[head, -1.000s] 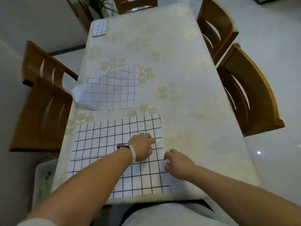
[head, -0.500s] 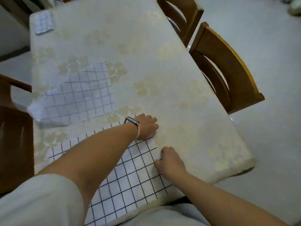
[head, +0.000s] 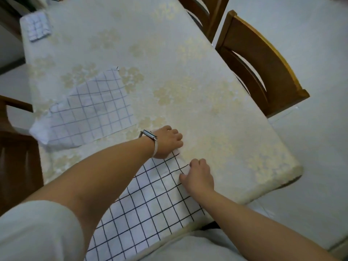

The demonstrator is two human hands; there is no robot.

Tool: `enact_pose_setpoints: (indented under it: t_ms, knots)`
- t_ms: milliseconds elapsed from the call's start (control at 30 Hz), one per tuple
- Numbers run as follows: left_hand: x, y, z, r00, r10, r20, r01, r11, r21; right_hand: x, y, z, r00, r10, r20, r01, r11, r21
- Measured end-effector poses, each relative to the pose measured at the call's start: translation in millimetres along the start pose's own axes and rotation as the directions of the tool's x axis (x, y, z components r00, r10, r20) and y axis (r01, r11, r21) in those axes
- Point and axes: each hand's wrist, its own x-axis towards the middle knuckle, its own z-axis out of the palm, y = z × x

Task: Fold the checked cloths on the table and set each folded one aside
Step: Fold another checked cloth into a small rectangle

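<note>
Near black-checked cloth [head: 150, 200] flat on near edge of counter [head: 207, 102], partly hidden under left forearm. Left hand [head: 167, 142], watch [head: 148, 135] on wrist, grip curled shut on cloth's far right corner. Right hand [head: 199, 176] just beside it, fingers bent, pinching cloth's right edge; small pucker between hands. Second checked cloth [head: 88, 110] at left, unfolded, left corner hanging off counter edge. Folded checked cloth [head: 37, 26] at far left corner. Wooden chair [head: 259, 61] at right of counter.
</note>
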Motion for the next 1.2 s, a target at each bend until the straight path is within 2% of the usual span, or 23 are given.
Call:
enact_pose_setpoints:
  t_ms: [133, 267, 467, 567, 767, 933, 1200]
  knots:
    - [-13, -4, -1, 0.992, -0.053, -0.112, 0.053, 0.999, -0.006, -4, 0, -3, 0.999, -0.043, -0.003, 0.043, 0.997, 0.063]
    - [-23, -12, -16, 0.986, -0.135, -0.096, 0.139, 0.99, 0.029, -3, 9, -13, 0.999, -0.008, 0.054, 0.0, 0.991, 0.136]
    - [-22, -25, -37, 0.971, -0.195, -0.141, 0.205, 0.977, 0.061, 2, 29, -51, 1.0, 0.014, 0.018, -0.016, 0.992, 0.124]
    - [-20, -29, -46, 0.958, -0.225, -0.175, 0.238, 0.97, 0.057, 2, 35, -74, 1.0, -0.015, -0.014, 0.016, 0.998, 0.06]
    - [-43, -31, -48, 0.943, -0.261, -0.208, 0.282, 0.956, 0.08, -20, 19, -94, 0.989, -0.15, -0.008, 0.149, 0.987, -0.066]
    - [-86, -27, -35, 0.932, -0.313, -0.182, 0.33, 0.941, 0.071, -52, -14, -84, 0.953, -0.298, 0.059, 0.304, 0.94, -0.158]
    - [-176, -10, 10, 0.863, -0.438, -0.252, 0.442, 0.896, -0.043, -101, -78, -43, 0.843, -0.496, 0.208, 0.538, 0.774, -0.333]
